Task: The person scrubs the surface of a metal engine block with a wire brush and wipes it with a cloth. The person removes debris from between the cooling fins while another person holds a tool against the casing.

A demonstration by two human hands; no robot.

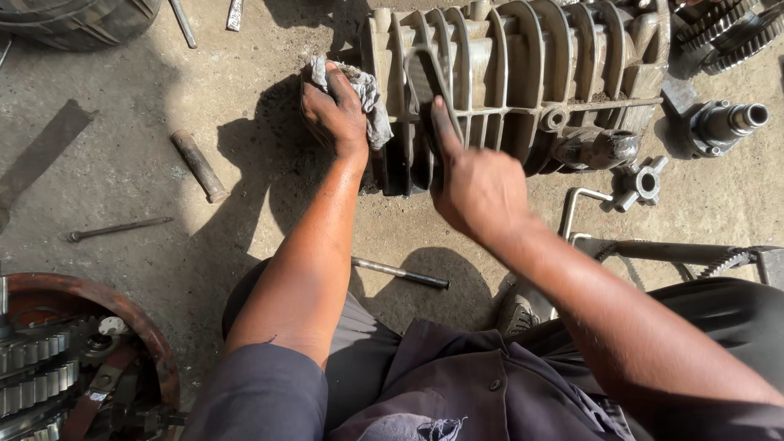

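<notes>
A large grey finned metal engine casing (523, 65) lies on the concrete floor in front of me. My left hand (333, 110) grips a dirty grey rag (367, 98) and presses it against the casing's left end. My right hand (474, 184) rests on the casing's near edge, with the index finger stretched up along a dark groove between two fins. My knees and dark shirt fill the bottom of the view.
A geared shaft (723, 122) and a small cross-shaped part (643, 184) lie at the right, gears (723, 28) at top right. A rusty pipe (198, 166), thin rods (118, 229) (400, 273) and a round rusty pan of gears (90, 359) lie at the left.
</notes>
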